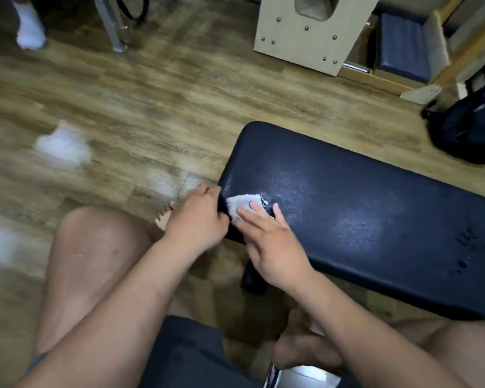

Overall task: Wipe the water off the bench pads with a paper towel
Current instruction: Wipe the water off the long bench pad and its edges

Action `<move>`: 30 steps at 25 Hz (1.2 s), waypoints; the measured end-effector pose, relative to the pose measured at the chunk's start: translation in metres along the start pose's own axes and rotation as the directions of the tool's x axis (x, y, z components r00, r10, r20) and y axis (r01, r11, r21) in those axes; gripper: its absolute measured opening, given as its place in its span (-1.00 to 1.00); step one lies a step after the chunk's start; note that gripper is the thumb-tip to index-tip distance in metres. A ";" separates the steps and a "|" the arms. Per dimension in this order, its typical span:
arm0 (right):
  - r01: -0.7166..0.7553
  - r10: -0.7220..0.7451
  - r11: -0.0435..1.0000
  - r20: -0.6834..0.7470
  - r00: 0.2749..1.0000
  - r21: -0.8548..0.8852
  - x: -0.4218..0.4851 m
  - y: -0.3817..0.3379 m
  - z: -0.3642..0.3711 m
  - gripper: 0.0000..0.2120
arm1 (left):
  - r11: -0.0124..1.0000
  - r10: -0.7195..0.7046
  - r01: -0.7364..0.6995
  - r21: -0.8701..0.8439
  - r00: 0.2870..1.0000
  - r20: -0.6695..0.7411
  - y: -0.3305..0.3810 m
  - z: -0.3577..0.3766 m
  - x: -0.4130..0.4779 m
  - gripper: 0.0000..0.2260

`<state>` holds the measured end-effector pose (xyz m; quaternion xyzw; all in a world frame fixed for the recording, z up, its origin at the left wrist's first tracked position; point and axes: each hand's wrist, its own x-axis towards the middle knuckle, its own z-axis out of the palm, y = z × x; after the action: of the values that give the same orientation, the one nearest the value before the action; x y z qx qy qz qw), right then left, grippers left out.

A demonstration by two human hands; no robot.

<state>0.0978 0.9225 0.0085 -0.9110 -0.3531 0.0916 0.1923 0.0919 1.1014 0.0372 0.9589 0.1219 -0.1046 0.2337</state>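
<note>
Towel position: paper towel [242, 205], wadded small and grey with damp, lies on the bench pad [361, 219] at its near-left corner, just inside the left end.
Right hand: right hand [275, 247] lies flat on the pad with straight fingers [252, 218] pressing the towel's near side down; it curls round nothing.
Left hand: left hand [196, 217] grips the pad's left end, fingers curled over the edge, touching or nearly touching the towel; it looks to be steadying the bench.
Pad axis: long axis runs from that left end away to the right and out of view, so the unwiped length lies to the right of the towel.
Water: fine sheen just right of the towel across the middle of the pad; larger dark droplets [471, 247] near the front edge far to the right.
Nearer hand: the right hand is already on the towel and best placed to sweep rightward.
Obstacles: nothing sits on the pad along that path.
Surroundings: crumpled white tissue [62, 148] on the floor [151, 93] well to the left; black bag [471, 124] on the floor beyond the pad's far edge; wooden box [311, 32] further off.
</note>
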 end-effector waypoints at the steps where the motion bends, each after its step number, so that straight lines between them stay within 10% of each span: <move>1: 0.009 -0.009 0.998 0.002 1.000 -0.058 0.011 0.007 -0.002 -0.53 | 0.998 -0.052 0.049 0.045 0.996 0.066 -0.004 0.002 -0.001 -0.58; 8: -0.340 0.360 0.931 -0.165 0.919 0.133 0.122 0.063 -0.063 -0.61 | 0.987 -0.159 0.158 0.019 0.985 0.071 -0.014 -0.012 0.021 -0.67; 11: -0.334 0.658 0.532 -0.131 0.742 0.778 0.121 0.053 -0.085 -0.70 | 0.936 -0.159 0.155 -0.317 0.987 0.014 -0.010 -0.024 0.029 -0.69; 14: -0.325 0.591 0.020 0.251 0.766 0.945 0.087 0.026 -0.091 -0.70 | 0.539 -0.082 0.210 -0.816 0.977 0.197 0.013 -0.029 0.030 -0.59; 17: -0.388 0.412 -0.192 0.433 0.802 0.902 0.052 0.010 -0.093 -0.63 | 0.164 0.081 0.312 -0.936 0.941 0.327 0.025 -0.023 0.024 -0.74; 19: -0.455 0.389 -0.052 0.438 0.810 0.889 0.037 0.006 -0.090 -0.59 | 0.133 0.035 0.295 -0.946 0.953 0.302 0.027 -0.019 0.018 -0.83; 22: -0.493 0.456 0.440 0.287 0.843 0.751 0.026 0.002 -0.085 -0.79 | 0.217 -0.027 0.259 -0.941 0.965 0.259 0.026 -0.011 0.004 -0.83; 26: -0.445 0.432 0.552 0.214 0.876 0.705 0.040 0.010 -0.090 -0.83 | 0.161 0.008 0.213 -0.964 0.976 0.218 0.007 -0.013 0.001 -0.90; 28: -0.353 0.347 0.883 0.077 0.935 0.308 0.051 0.018 -0.080 -0.78 | 0.549 -0.167 0.101 -0.830 0.986 0.009 -0.008 -0.014 0.005 -0.94; 30: -0.218 0.221 0.974 0.052 0.974 -0.055 0.054 0.020 -0.061 -0.58 | 0.930 -0.111 0.049 -0.365 0.982 -0.151 -0.014 -0.013 0.001 -0.89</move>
<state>0.1684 0.9281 0.0539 -0.9458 -0.2578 0.1299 0.1484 0.0905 1.1202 0.0423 0.8995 0.1977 -0.0085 0.3896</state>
